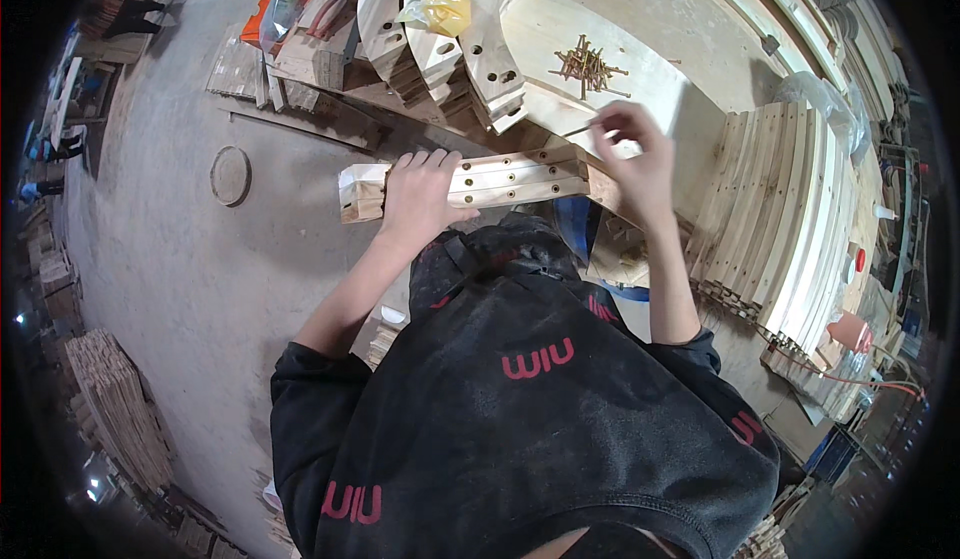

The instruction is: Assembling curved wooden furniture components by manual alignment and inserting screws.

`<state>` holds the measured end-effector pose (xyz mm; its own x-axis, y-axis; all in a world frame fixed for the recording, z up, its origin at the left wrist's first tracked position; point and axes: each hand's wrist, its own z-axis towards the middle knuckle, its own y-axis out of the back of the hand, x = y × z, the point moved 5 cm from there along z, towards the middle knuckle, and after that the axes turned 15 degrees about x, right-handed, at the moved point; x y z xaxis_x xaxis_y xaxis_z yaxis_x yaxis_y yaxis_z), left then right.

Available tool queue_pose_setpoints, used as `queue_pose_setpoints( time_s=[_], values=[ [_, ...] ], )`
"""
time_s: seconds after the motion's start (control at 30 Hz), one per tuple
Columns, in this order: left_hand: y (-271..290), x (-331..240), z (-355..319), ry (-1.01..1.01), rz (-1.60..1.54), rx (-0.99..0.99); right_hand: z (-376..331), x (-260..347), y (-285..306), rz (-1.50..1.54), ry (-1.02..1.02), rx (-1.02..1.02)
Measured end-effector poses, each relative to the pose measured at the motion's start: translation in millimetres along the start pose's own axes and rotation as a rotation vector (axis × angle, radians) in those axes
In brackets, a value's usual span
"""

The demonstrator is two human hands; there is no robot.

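"Logging the left hand (420,194) first. How is its grip?"

"Closed around the drilled wooden bars (512,180), toward their left end: fingers over the far side, thumb along the near side. The bars lie side by side in front of the person's trunk, with rows of dark-ringed holes facing up."

"And the right hand (635,149)?"

"Slightly blurred. Thumb and fingertips are drawn together on a thin dark rod (578,130), which points left above the right end of the bars. Whether it is a screw or a tool bit, I cannot tell; nor whether its tip touches the wood."

"Surroundings?"

"Beyond that hand, a loose heap of brass-coloured screws (588,66) on the workbench (640,9). Left of the heap, curved wooden pieces (488,49) with large holes; a yellow plastic bag (447,9) rests on them. Right of the hand, a row of pale curved slats (765,199), packed edge to edge."

"Floor, left?"

"One round disc (231,176), well apart from the bars."
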<state>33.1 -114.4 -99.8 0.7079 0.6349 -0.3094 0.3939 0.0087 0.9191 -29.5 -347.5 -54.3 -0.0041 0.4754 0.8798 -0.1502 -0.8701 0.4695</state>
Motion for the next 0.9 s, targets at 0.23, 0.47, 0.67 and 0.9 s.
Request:
queue_pose_setpoints(
  time_s=[0.23,0.47,0.67,0.9],
  values=[
    [-1,-8,2,-0.021,0.002,-0.007,3,9,-53,-0.153,0.07,0.21],
    [-1,-8,-2,-0.002,0.002,-0.001,3,6,-66,-0.276,0.126,0.335],
    [-1,-7,-6,0.005,-0.002,0.016,1,17,-75,-0.371,0.221,0.403],
    [-1,-7,-9,0.02,-0.006,0.023,2,23,-70,-0.228,0.12,0.337]
  ],
)
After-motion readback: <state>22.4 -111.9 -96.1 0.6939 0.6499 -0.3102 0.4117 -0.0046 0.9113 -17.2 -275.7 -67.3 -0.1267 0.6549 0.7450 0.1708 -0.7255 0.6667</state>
